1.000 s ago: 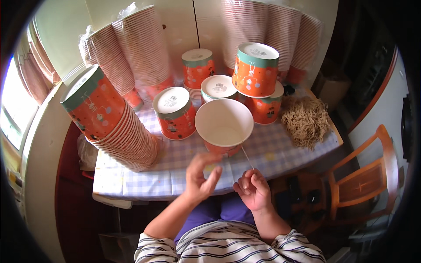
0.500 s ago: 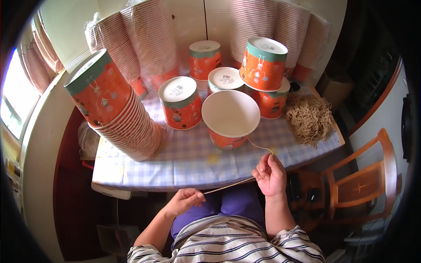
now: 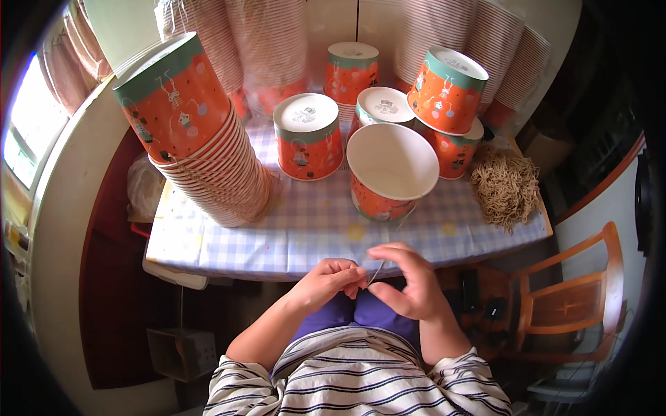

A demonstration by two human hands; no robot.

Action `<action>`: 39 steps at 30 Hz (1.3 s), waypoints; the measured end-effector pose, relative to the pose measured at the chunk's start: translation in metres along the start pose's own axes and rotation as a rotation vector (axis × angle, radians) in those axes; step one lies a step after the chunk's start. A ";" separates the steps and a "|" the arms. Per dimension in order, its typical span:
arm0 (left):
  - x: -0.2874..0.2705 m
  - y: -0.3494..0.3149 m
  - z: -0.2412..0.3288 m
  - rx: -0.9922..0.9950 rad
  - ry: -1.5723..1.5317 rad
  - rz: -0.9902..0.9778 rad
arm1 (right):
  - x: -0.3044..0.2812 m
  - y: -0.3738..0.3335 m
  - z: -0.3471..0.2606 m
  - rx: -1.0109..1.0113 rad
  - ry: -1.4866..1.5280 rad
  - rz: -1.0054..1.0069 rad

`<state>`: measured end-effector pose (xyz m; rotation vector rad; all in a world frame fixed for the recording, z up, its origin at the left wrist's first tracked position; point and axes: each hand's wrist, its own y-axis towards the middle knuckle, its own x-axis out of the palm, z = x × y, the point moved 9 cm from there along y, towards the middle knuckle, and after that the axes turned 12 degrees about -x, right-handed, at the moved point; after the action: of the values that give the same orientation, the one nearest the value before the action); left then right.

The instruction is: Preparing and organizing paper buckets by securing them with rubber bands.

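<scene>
Just past the table's near edge, my left hand (image 3: 329,283) is closed, with thumb and fingers pinching a thin tan cord (image 3: 376,272). My right hand (image 3: 411,283) faces it, thumb and fingers spread apart, and the cord runs past its fingers. From there the cord seems to lead up to an orange paper bucket (image 3: 378,201), which stands mouth up near the table's front. Its inside is white, and nothing shows in it. Where the cord joins the bucket is hard to make out.
A leaning stack of nested buckets (image 3: 222,163) stands at the left. Several upturned buckets (image 3: 309,156) sit behind the open one. Tan cords lie in a tangled heap (image 3: 505,187) at the right. Tall wrapped stacks (image 3: 267,55) line the wall; a wooden chair (image 3: 569,305) stands right.
My left hand has moved right and up, my right hand left and down, so they now nearly meet. The right fingers have spread. The whole view has shifted slightly.
</scene>
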<state>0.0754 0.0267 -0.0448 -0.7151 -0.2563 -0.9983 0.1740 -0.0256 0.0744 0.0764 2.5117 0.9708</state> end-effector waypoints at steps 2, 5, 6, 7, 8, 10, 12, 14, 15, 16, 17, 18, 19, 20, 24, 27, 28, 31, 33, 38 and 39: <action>-0.003 0.005 0.000 -0.030 0.050 0.008 | 0.029 -0.008 0.034 0.192 0.077 -0.178; -0.009 0.004 -0.001 -0.026 0.080 0.033 | 0.042 -0.012 0.040 0.221 0.092 -0.237; -0.012 0.003 -0.003 -0.042 0.014 0.040 | 0.038 -0.011 0.039 0.240 0.097 -0.198; -0.018 0.004 -0.006 -0.068 -0.058 0.040 | 0.036 -0.011 0.044 0.273 0.102 -0.159; -0.021 0.002 -0.005 -0.073 -0.082 0.012 | 0.032 -0.008 0.045 0.216 0.063 -0.083; -0.022 0.000 -0.005 -0.099 -0.132 -0.024 | 0.031 -0.006 0.048 0.169 0.027 -0.090; -0.021 0.000 -0.006 -0.122 -0.178 -0.063 | 0.027 -0.003 0.046 0.118 -0.012 -0.095; -0.022 -0.001 -0.012 -0.169 -0.162 -0.072 | 0.017 -0.001 0.045 0.140 0.012 -0.021; -0.024 -0.002 -0.014 -0.168 -0.164 -0.072 | 0.015 -0.002 0.048 0.173 0.033 -0.011; -0.023 -0.003 -0.016 -0.175 -0.158 -0.073 | 0.014 -0.003 0.048 0.175 0.029 -0.012; -0.022 -0.003 -0.018 -0.180 -0.151 -0.074 | 0.013 -0.006 0.052 0.225 0.046 -0.008; -0.021 -0.004 -0.019 -0.180 -0.152 -0.078 | 0.012 -0.008 0.056 0.275 0.062 -0.003; -0.020 -0.005 -0.020 -0.174 -0.142 -0.088 | 0.012 -0.009 0.056 0.277 0.061 -0.004; -0.018 -0.006 -0.020 -0.167 -0.130 -0.098 | 0.011 -0.009 0.056 0.282 0.067 0.006; -0.014 -0.008 -0.018 -0.116 -0.058 -0.042 | 0.010 -0.009 0.056 0.275 0.053 0.023; -0.019 -0.011 -0.012 -0.054 0.061 0.036 | 0.013 -0.012 0.060 0.306 0.083 -0.050; -0.018 -0.012 -0.008 -0.023 0.101 0.053 | 0.012 -0.012 0.061 0.306 0.080 -0.047; -0.012 -0.018 0.003 -0.011 0.179 0.083 | 0.024 -0.017 0.061 0.268 0.315 -0.133; -0.009 -0.021 0.006 -0.029 0.220 0.095 | 0.038 -0.019 0.057 0.278 0.577 -0.129; -0.007 -0.033 0.030 0.133 0.512 0.196 | 0.067 -0.029 0.056 0.491 0.770 -0.260; -0.005 -0.034 0.033 0.136 0.519 0.193 | 0.065 -0.027 0.057 0.475 0.743 -0.192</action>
<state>0.0477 0.0400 -0.0080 -0.3316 0.1938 -0.9370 0.1421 0.0031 -0.0057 -0.4527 3.2962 0.3253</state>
